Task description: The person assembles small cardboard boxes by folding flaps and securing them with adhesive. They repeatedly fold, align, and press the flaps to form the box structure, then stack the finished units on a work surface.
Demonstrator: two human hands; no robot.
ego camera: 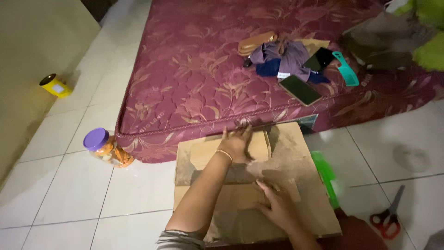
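Observation:
A flattened brown cardboard box (300, 157) lies on the white tiled floor in front of a maroon mattress (194, 69). My left hand (237, 142) presses flat on a cardboard flap near the far edge, a thin bracelet on the wrist. My right hand (276, 203) rests on the nearer part of the cardboard, fingers spread against its surface. Neither hand grips anything.
A green plastic object (326, 176) lies under the cardboard's right edge. Red-handled scissors (388, 215) lie on the floor at right. A purple-lidded jar (106, 147) stands at left, a yellow tin (54, 85) by the wall. Phones (300, 90), clothes, a comb (346, 68) sit on the mattress.

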